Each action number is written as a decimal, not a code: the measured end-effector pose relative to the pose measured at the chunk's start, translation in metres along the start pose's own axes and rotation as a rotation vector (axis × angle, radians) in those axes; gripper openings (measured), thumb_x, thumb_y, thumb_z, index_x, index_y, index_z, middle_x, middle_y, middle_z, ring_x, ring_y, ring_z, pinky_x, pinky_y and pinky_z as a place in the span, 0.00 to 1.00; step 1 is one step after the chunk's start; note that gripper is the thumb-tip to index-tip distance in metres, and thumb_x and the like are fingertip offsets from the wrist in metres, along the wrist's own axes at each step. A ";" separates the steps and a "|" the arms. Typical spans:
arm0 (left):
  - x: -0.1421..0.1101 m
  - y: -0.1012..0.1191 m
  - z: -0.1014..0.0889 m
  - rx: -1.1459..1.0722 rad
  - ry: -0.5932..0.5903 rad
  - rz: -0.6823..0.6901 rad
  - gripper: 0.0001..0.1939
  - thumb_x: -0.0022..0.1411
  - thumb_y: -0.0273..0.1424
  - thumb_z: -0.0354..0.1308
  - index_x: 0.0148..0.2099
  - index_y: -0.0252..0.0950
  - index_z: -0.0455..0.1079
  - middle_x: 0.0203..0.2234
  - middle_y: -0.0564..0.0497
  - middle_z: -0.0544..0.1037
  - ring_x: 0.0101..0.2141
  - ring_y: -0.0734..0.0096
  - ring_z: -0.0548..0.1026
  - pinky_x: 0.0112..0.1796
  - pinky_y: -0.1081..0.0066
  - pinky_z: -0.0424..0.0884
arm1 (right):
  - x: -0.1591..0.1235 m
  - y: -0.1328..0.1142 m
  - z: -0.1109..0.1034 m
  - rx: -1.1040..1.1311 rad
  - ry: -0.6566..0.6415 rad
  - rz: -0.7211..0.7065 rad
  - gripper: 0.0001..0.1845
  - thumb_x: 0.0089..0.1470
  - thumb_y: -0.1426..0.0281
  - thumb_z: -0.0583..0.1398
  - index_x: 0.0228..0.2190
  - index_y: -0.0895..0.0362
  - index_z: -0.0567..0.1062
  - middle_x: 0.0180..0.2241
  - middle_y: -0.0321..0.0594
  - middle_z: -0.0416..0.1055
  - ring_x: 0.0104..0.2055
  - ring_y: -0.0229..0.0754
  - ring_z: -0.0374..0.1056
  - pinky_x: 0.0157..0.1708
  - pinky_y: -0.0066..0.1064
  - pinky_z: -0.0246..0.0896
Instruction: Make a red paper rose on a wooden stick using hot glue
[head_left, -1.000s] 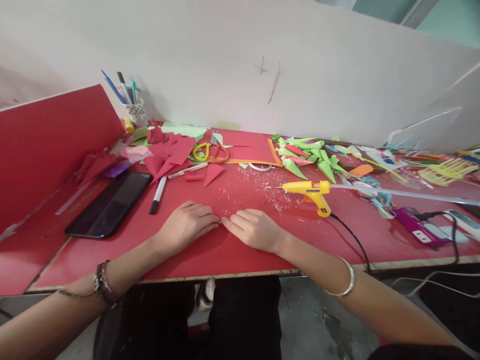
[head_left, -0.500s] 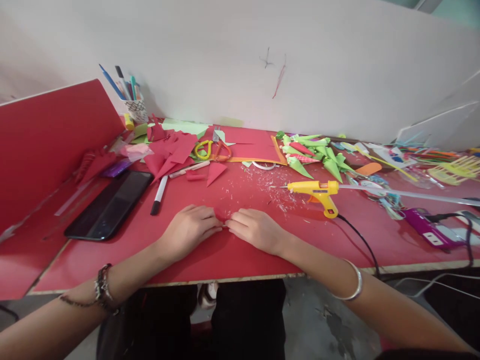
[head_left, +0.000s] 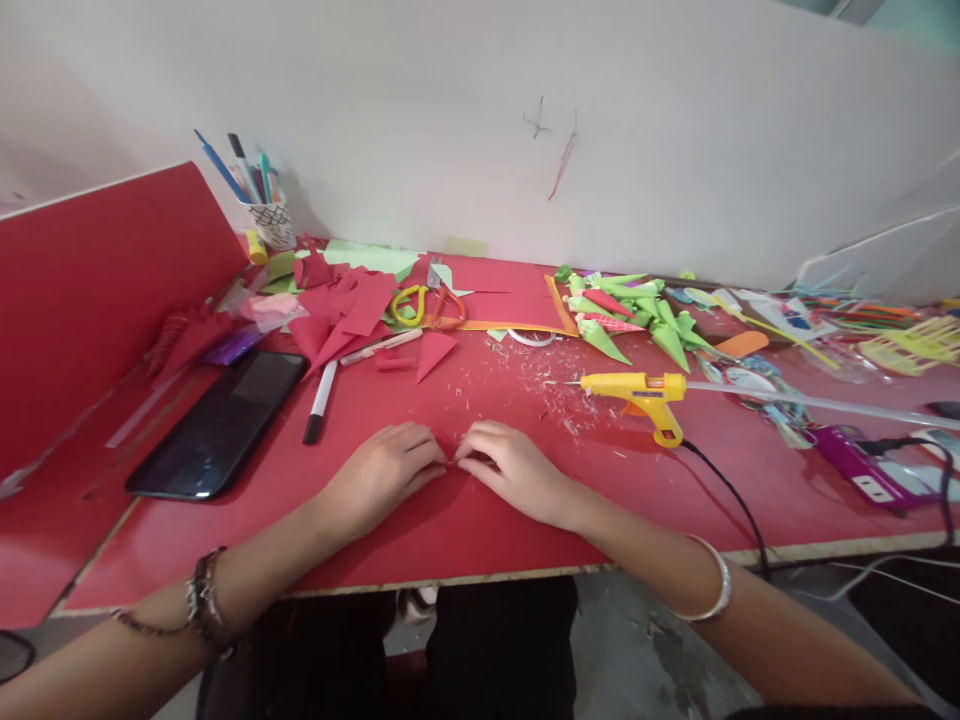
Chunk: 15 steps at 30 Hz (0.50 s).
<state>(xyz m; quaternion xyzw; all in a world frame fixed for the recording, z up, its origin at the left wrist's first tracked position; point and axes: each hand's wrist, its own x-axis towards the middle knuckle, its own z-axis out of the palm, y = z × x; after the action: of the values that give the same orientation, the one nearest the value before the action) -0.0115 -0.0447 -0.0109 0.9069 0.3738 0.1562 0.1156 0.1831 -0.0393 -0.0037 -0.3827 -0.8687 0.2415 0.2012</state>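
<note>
One small red piece (head_left: 451,463) in both left hand (head_left: 386,475) and right hand (head_left: 517,475)

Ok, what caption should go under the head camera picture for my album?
Two hands meet at the red table, beside a yellow glue gun.

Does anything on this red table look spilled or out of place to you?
Yes, pale scraps lie strewn over the table around the nozzle of the yellow glue gun, looking like unswept litter. The rest looks like ordinary craft clutter.
</note>
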 end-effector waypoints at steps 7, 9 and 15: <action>0.002 -0.001 -0.005 -0.070 -0.020 -0.056 0.10 0.61 0.31 0.47 0.32 0.35 0.67 0.28 0.53 0.72 0.31 0.72 0.67 0.33 0.71 0.56 | 0.005 0.001 -0.007 -0.019 -0.085 -0.021 0.08 0.56 0.73 0.51 0.32 0.58 0.70 0.31 0.38 0.68 0.35 0.35 0.63 0.36 0.27 0.57; 0.005 -0.001 -0.007 -0.144 -0.015 -0.147 0.08 0.59 0.33 0.50 0.31 0.36 0.68 0.28 0.55 0.72 0.32 0.72 0.67 0.34 0.70 0.53 | 0.003 -0.002 -0.006 -0.108 -0.072 -0.039 0.08 0.56 0.73 0.51 0.32 0.59 0.70 0.31 0.38 0.67 0.35 0.36 0.62 0.36 0.26 0.57; 0.016 -0.005 -0.011 -0.246 -0.096 -0.353 0.08 0.54 0.36 0.56 0.27 0.38 0.69 0.23 0.58 0.72 0.33 0.70 0.65 0.35 0.67 0.47 | -0.011 -0.007 0.004 -0.577 0.047 -0.239 0.10 0.55 0.76 0.50 0.33 0.61 0.71 0.28 0.41 0.67 0.30 0.39 0.60 0.28 0.29 0.55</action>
<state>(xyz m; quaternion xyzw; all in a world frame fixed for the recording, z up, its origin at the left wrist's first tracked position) -0.0080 -0.0289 0.0010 0.8128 0.4992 0.1347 0.2685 0.1842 -0.0528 -0.0052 -0.3245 -0.9354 -0.0491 0.1314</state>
